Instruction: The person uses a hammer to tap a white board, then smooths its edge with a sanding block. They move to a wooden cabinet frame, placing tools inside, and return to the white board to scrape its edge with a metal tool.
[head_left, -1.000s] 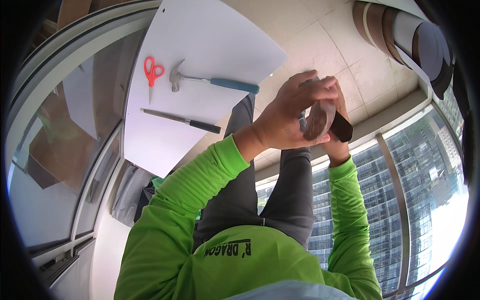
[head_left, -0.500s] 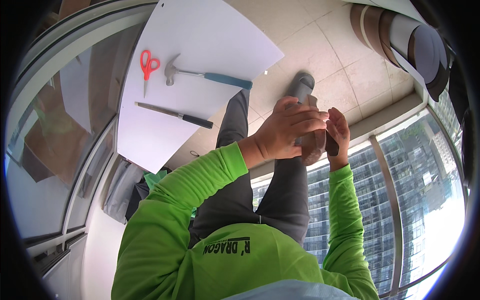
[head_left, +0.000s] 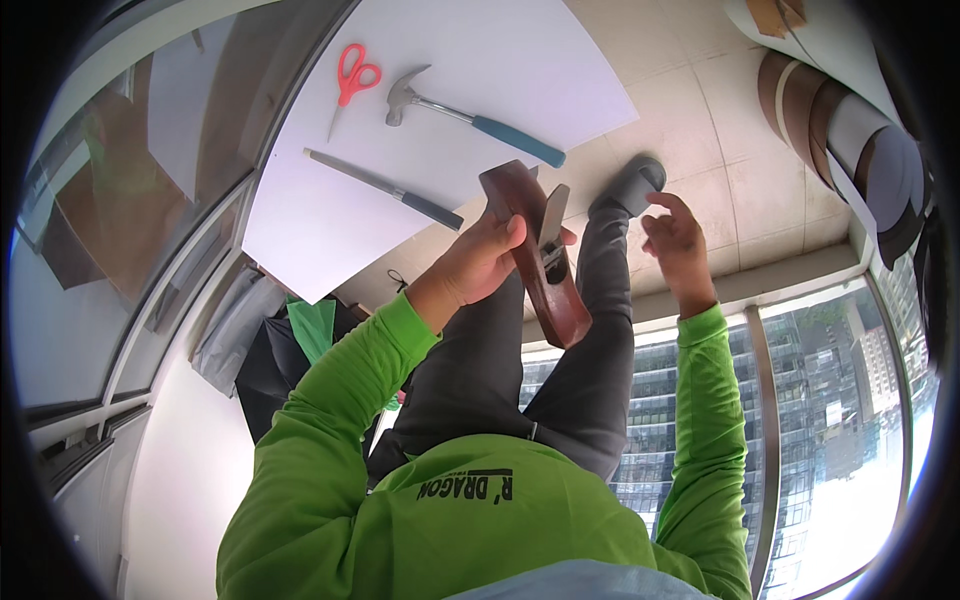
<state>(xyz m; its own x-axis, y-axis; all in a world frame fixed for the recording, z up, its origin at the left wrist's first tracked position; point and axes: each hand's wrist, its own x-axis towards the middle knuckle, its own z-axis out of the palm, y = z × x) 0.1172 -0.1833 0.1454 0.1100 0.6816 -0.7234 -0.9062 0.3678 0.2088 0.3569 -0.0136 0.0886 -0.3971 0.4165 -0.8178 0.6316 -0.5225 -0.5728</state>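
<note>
Brown wooden hand plane [head_left: 535, 255] sits gripped in my left hand [head_left: 480, 262], my right hand [head_left: 675, 240] open and empty beside it, nothing yet planed.

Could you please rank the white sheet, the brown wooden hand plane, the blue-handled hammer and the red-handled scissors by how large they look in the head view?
1. White rectangular sheet, by far the largest.
2. Brown wooden hand plane in the left hand and blue-handled claw hammer: alike in length; the plane is nearer the camera, so unsure.
3. Red-handled scissors, smallest.
</note>
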